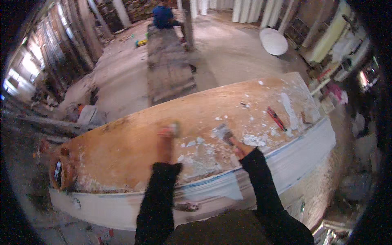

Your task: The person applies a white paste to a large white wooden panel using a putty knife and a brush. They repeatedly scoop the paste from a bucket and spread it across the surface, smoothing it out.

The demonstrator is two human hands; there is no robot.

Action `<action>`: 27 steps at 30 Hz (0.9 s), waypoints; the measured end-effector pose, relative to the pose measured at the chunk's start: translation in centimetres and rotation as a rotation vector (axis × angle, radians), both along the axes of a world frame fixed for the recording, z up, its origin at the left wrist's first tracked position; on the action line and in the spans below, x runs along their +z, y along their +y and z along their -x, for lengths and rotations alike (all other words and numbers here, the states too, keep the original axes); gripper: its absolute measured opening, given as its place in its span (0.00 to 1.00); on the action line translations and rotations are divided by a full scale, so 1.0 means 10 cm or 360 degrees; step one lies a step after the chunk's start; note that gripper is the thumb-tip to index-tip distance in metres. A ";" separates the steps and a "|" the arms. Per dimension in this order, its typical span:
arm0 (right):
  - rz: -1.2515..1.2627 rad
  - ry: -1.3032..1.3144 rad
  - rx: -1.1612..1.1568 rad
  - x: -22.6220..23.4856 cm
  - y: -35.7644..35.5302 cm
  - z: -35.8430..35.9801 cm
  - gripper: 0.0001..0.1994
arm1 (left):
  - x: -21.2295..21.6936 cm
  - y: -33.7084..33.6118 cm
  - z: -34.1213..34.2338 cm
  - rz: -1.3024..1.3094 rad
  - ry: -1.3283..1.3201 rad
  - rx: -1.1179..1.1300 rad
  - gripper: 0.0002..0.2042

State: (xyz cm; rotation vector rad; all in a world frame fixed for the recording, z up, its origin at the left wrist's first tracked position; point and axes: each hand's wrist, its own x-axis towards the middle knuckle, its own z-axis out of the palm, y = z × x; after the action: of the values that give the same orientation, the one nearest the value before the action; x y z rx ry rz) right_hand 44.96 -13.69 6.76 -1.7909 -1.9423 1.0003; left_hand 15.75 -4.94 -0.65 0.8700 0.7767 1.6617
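Both my arms, in black sleeves, reach over a tan wooden board (118, 147) spotted with white putty-like smears. My right hand (243, 150) is closed around the handle of a putty knife (223, 133), its broad blade pointing away from me, low over the board and coated in white. Motion smears my left hand (165, 143), further left over the board; it seems closed on a small roundish thing (175, 128), too blurred to name. A thick white dab (254, 140) lies beside my right hand. Further right rests a red and black utility knife (277, 118).
The board's near side (286, 163) is white, with blue streaks along its edge. Beyond it a long plank bench (169, 65) runs toward a person in blue (162, 17) by a post. A white oval disc (273, 41) and a yellow-green tool (141, 43) lie on the floor.
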 end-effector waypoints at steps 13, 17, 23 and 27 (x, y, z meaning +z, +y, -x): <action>0.0207 -0.0068 0.0035 0.13 -0.25 -0.53 0.25 | 0.11 0.40 -0.49 -0.0314 0.2734 0.0254 0.11; -0.0281 -0.0531 -0.0421 0.04 0.61 -1.43 0.25 | 0.17 0.16 -1.18 -0.0480 0.1848 0.0045 0.09; -0.0099 -0.0819 -0.0707 -0.14 0.97 -2.12 0.23 | 0.34 0.07 -0.83 -0.0090 0.1064 -0.0054 0.07; -0.0102 -0.0778 -0.0663 -0.22 0.99 -2.11 0.23 | 0.49 0.03 -0.03 0.0012 0.1327 0.0222 0.08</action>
State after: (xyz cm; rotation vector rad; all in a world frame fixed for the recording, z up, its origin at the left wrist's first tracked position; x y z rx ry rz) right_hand 66.05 -3.83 4.59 -2.4306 -1.6912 0.3822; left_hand 16.02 -4.61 4.29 1.5620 1.4226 1.3810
